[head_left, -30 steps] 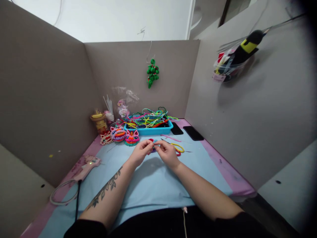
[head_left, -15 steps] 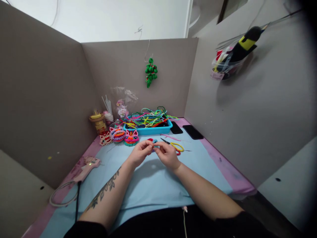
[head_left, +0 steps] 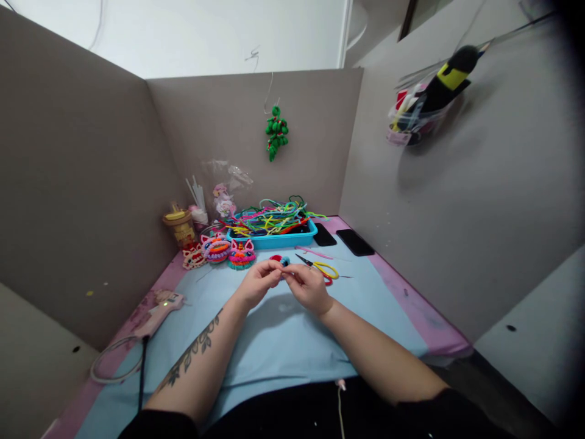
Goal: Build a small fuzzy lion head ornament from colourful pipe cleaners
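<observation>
**crafty_k:** So both hands meet over the blue mat. The left hand and right hand each have fingertips pinched onto a small pipe-cleaner piece, red and blue, held just above the mat, in front of the blue tray piled with loose stems. Too small to tell exactly what shape it is.

**wirebender:** Yeah, fingers closed on it from both sides. My worry: it's tiny, so one slip of a pinch and I'd guess it drops or untwists.

**crafty_k:** Also the scissors lie right beside the right hand, yellow handles, blades pointing toward the fingers. A careless sweep could nudge them or catch a knuckle.

**wirebender:** And the glue gun sits off to the left near the mat's edge with its light on, cord looping toward the left forearm. Snag that with an elbow and it might drag.

**crafty_k:** The finished cat-face pieces sit just behind the hands too, easy to bump.
</observation>
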Motion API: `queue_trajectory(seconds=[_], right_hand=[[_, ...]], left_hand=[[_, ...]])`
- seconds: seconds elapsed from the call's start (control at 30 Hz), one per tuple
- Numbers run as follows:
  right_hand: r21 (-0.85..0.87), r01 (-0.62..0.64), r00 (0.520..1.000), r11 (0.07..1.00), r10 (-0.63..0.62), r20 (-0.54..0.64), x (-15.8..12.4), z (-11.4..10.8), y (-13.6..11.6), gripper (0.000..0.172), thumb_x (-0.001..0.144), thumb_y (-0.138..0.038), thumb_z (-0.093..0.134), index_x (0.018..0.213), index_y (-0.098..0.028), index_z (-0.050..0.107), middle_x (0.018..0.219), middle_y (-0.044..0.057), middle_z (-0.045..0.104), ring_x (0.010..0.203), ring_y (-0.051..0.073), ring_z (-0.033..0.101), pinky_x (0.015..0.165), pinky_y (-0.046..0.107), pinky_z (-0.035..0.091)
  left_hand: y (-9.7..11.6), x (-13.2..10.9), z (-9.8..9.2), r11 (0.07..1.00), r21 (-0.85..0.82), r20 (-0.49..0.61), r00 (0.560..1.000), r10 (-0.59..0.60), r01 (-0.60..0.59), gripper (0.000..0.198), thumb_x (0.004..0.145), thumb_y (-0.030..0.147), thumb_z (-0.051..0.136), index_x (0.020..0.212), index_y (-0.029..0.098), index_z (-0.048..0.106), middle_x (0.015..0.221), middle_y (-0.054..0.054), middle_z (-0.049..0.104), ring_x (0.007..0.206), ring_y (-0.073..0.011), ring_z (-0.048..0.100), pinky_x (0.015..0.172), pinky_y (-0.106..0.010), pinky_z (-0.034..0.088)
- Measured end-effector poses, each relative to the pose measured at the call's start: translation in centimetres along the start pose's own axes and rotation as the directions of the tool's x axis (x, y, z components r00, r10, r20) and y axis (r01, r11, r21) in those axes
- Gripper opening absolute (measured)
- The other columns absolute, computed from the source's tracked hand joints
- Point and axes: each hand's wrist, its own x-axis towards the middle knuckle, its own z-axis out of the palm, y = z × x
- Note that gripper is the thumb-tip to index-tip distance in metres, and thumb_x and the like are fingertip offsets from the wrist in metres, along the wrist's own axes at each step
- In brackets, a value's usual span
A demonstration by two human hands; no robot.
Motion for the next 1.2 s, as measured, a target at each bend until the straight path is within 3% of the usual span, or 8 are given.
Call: queue_trajectory(seconds=[0.2, 0.33, 0.43, 0.57, 0.8, 1.0, 1.2], right_hand=[[-0.186, 0.067, 0.991, 0.98, -0.043, 0.13, 0.3, 0.1, 1.3, 0.024, 0.089, -0.022, 0.044, 0.099, -0.021, 0.065, 0.083, 0.007, 0.07, 0.075, 0.018, 0.063, 0.07, 0.03, 0.046], [-0.266, 0.087, 0.981, 0.96, -0.035, 0.193, 0.3, 0.7, 2.4, 0.024, 0.09, -0.021, 0.042, 0.092, -0.02, 0.066, 0.082, 0.007, 0.07, 0.075, 0.019, 0.063, 0.07, 0.029, 0.045], [-0.304, 0.077, 0.974, 0.95, -0.007, 0.226, 0.2, 1.3, 3.0, 0.022, 0.089, -0.02, 0.044, 0.089, -0.02, 0.066, 0.08, 0.007, 0.069, 0.074, 0.017, 0.062, 0.069, 0.027, 0.043], [-0.399, 0.046, 0.948, 0.916, 0.085, 0.305, -0.1, 2.1, 3.5, 0.022, 0.09, -0.022, 0.044, 0.09, -0.019, 0.065, 0.08, 0.006, 0.068, 0.074, 0.016, 0.062, 0.066, 0.024, 0.041], [-0.539, 0.062, 0.875, 0.84, 0.214, 0.434, -0.2, 3.0, 3.7, 0.023, 0.091, -0.023, 0.041, 0.093, -0.018, 0.063, 0.085, 0.006, 0.068, 0.078, 0.017, 0.063, 0.065, 0.024, 0.04], [-0.518, 0.077, 0.857, 0.852, 0.209, 0.471, -0.4, 3.2, 3.9, 0.02, 0.088, -0.021, 0.044, 0.09, -0.018, 0.063, 0.084, 0.007, 0.068, 0.078, 0.018, 0.062, 0.064, 0.025, 0.04], [-0.455, 0.012, 0.875, 0.89, 0.211, 0.436, -0.6, 3.3, 4.1, 0.017, 0.086, -0.019, 0.047, 0.086, -0.018, 0.064, 0.083, 0.006, 0.069, 0.079, 0.018, 0.062, 0.067, 0.024, 0.041]], left_hand=[[-0.4, 0.5, -0.3, 0.933, 0.355, -0.105, 0.989, 0.102, -0.058, 0.024, 0.075, 0.037, 0.063, 0.077, 0.013, 0.061, 0.069, -0.002, 0.058, 0.064, -0.0113, 0.052, 0.061, -0.024, 0.042], [-1.0, 0.6, -0.6, 0.684, 0.72, -0.103, 0.956, 0.274, -0.119, 0.02, 0.08, 0.034, 0.056, 0.073, 0.015, 0.062, 0.074, -0.004, 0.061, 0.072, -0.0153, 0.055, 0.066, -0.027, 0.044], [-1.3, 0.5, -0.7, 0.492, 0.861, -0.039, 0.948, 0.314, -0.127, 0.018, 0.083, 0.028, 0.05, 0.079, 0.016, 0.064, 0.077, -0.005, 0.064, 0.074, -0.0163, 0.057, 0.07, -0.027, 0.044], [-1.4, 0.4, -0.6, 0.32, 0.945, -0.007, 0.975, 0.224, -0.067, 0.021, 0.085, 0.021, 0.044, 0.089, 0.017, 0.065, 0.087, -0.007, 0.068, 0.08, -0.0179, 0.06, 0.073, -0.028, 0.044], [-1.8, 0.6, -0.1, 0.103, 0.992, -0.087, 0.994, 0.068, 0.079, 0.025, 0.085, 0.014, 0.039, 0.087, 0.014, 0.064, 0.091, -0.011, 0.067, 0.086, -0.0205, 0.062, 0.075, -0.029, 0.044], [-2.4, 0.6, 0.1, 0.059, 0.992, -0.11, 0.994, 0.021, 0.109, 0.024, 0.084, 0.012, 0.039, 0.091, 0.012, 0.062, 0.096, -0.013, 0.066, 0.09, -0.0222, 0.061, 0.078, -0.03, 0.044], [-2.5, 0.7, 0.4, 0.057, 0.992, -0.112, 0.994, 0.005, 0.111, 0.026, 0.084, 0.011, 0.038, 0.093, 0.011, 0.063, 0.097, -0.015, 0.066, 0.091, -0.0232, 0.061, 0.079, -0.031, 0.044]])
